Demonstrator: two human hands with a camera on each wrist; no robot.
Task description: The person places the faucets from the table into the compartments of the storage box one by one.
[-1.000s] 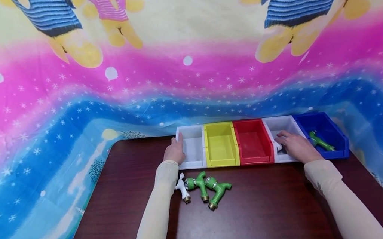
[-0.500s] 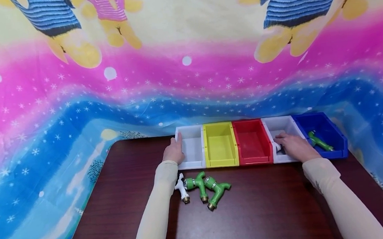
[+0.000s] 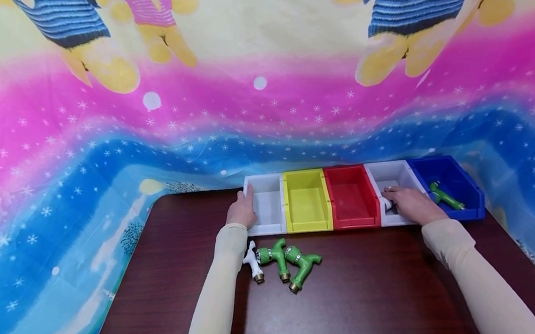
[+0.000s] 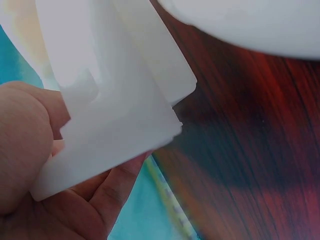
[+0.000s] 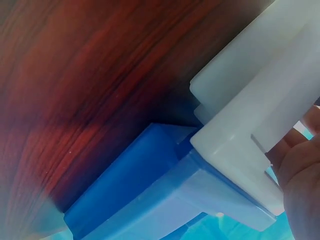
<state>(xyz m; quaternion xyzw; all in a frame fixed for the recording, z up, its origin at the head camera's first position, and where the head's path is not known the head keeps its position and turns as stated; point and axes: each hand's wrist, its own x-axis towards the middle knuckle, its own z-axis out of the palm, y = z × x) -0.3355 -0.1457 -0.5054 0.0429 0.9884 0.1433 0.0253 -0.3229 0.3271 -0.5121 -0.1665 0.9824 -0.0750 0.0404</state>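
Observation:
My left hand (image 3: 241, 211) grips the left wall of the leftmost white bin (image 3: 268, 230). In the left wrist view, its thumb and fingers lie on opposite sides of the white wall (image 4: 115, 125). Down inside the second white bin (image 3: 392, 170), my right hand (image 3: 412, 205) holds a white faucet (image 3: 387, 204), mostly hidden beneath the fingers. The right wrist view shows curled fingers (image 5: 300, 155) behind that bin's wall. On the table in front lie a white faucet (image 3: 253, 262) and two green faucets, one upright-handled (image 3: 280, 257) and one tilted (image 3: 303, 266).
Between the white bins stand a yellow bin (image 3: 310, 225) and a red bin (image 3: 356, 222). At the right end a blue bin (image 3: 475, 205) contains a green faucet (image 3: 446, 197). The row sits along the back of the dark wooden table (image 3: 362, 296), before a printed curtain (image 3: 264, 120).
The right hand's fingers have shifted slightly lower and to the left in the second white bin. The left hand keeps its place; the faucets on the table have not moved.

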